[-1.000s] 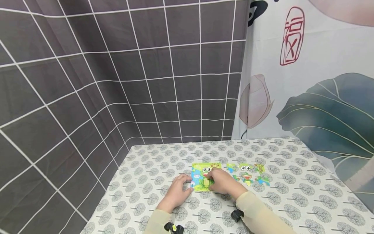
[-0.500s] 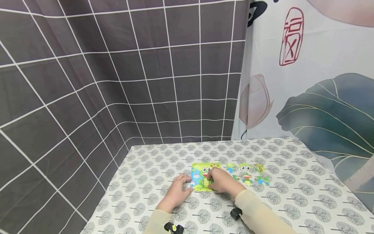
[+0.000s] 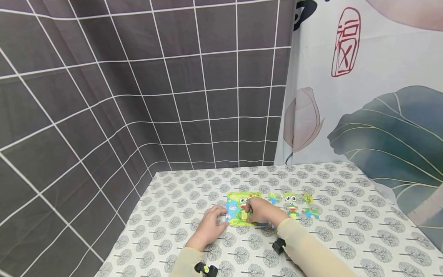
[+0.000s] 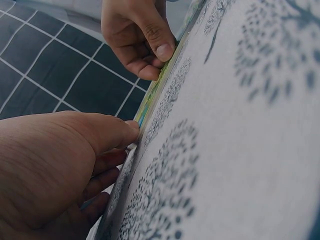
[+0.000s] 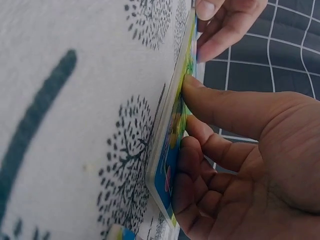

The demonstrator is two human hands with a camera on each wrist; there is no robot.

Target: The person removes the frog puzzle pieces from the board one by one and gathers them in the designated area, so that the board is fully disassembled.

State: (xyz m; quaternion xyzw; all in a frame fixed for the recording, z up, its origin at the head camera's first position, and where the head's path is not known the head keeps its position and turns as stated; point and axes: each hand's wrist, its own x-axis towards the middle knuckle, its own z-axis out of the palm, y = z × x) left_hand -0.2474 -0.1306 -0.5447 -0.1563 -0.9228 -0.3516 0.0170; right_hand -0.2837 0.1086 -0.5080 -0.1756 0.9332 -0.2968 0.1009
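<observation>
A frog jigsaw puzzle [image 3: 235, 204], a thin rectangular board, lies flat on the patterned cloth. My left hand [image 3: 209, 227] rests at its left side, fingers spread, thumb tip [image 4: 131, 131] against the edge near the corner. Over the board's right half bends my right hand [image 3: 261, 211]. Its thumb [image 5: 195, 90] and index finger [image 5: 205, 131] touch the frog picture, a gap between their tips, with the other fingers curled. I cannot tell whether they pinch a piece. The board's thick pale edge [image 5: 160, 150] shows in the right wrist view.
Loose puzzle pieces lie right of the board, among them one with frog eyes [image 3: 290, 198], a red-mouthed one [image 3: 292, 209] and a green-blue one [image 3: 310, 213]. Another piece [image 5: 120, 232] pokes out near my right wrist. A dark gridded curtain [image 3: 214, 96] hangs behind.
My right wrist and forearm have shifted slightly up, covering a green loose piece and uncovering a bit of another below the wrist. The fingertips stay on the board; my left hand is unmoved.
</observation>
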